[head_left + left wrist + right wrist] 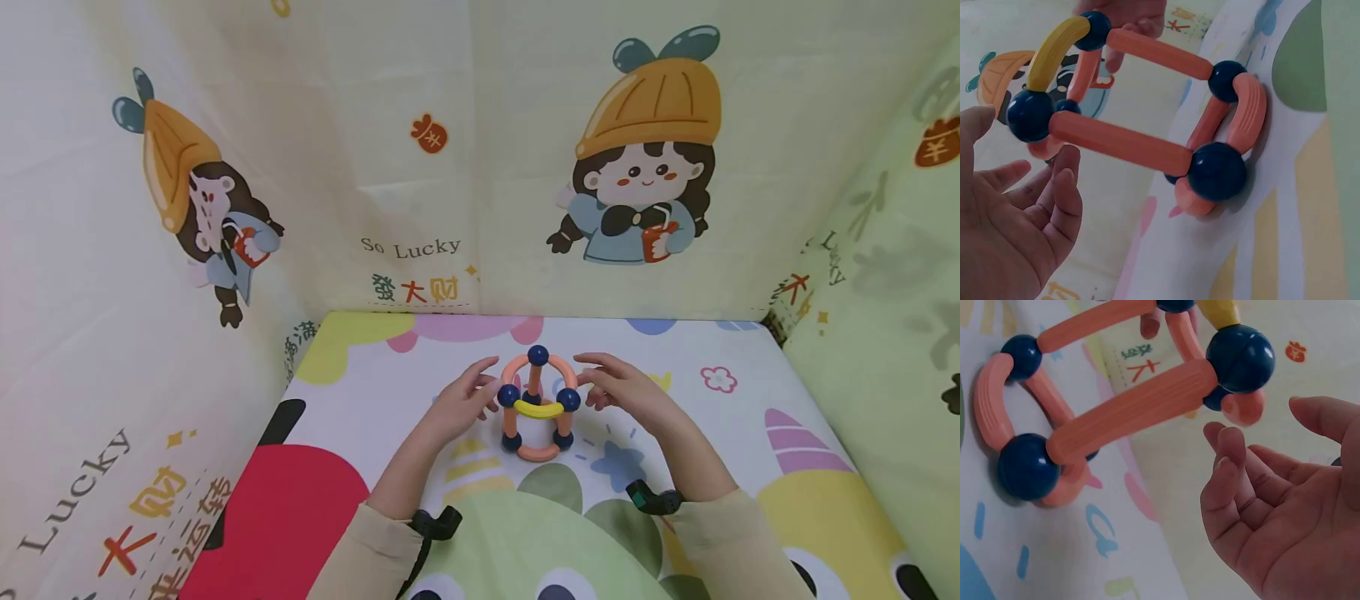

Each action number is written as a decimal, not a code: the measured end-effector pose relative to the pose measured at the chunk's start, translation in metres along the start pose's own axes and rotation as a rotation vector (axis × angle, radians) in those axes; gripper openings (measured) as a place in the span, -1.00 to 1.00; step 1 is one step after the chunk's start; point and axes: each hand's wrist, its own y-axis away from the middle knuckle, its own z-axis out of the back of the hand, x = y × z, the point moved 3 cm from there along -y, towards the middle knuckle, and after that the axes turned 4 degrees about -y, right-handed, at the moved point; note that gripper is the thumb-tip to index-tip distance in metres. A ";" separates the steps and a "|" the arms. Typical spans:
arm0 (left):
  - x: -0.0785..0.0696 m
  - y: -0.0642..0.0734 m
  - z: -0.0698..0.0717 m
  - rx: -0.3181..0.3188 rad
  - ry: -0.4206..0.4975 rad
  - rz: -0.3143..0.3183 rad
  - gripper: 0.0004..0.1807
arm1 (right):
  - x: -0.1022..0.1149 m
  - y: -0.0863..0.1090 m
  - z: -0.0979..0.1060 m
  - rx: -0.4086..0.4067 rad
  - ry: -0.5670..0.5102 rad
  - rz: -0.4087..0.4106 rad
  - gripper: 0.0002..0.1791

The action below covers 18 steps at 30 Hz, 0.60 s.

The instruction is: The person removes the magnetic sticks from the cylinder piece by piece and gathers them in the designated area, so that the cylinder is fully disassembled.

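A frame of magnetic sticks and balls stands upright on the printed tabletop. Upright orange sticks join dark blue balls, and curved sticks form its upper and lower rings. One curved stick at the near top is yellow; the others are orange. My left hand hovers at the frame's left side, fingers loosely bent and holding nothing. On the opposite side my right hand is likewise relaxed, with nothing in its grasp. Both wrist views show fingers close beside the upper ring, the right palm facing the frame.
Cartoon shapes cover the tabletop, including a red patch at left and a green figure in front. Printed cloth walls enclose the back and both sides. Each sleeve cuff has a black wrist camera.
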 end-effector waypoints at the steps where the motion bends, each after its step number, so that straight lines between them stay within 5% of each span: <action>1: 0.001 -0.001 -0.003 0.016 0.030 0.005 -0.38 | 0.000 -0.003 -0.002 0.012 -0.021 -0.008 -0.42; 7: 0.004 -0.005 -0.017 0.056 0.103 0.022 -0.36 | 0.000 -0.015 -0.014 0.061 -0.099 -0.014 -0.36; 18: 0.002 -0.006 -0.023 0.020 0.149 -0.013 -0.38 | -0.005 -0.017 -0.019 0.079 -0.180 -0.008 -0.46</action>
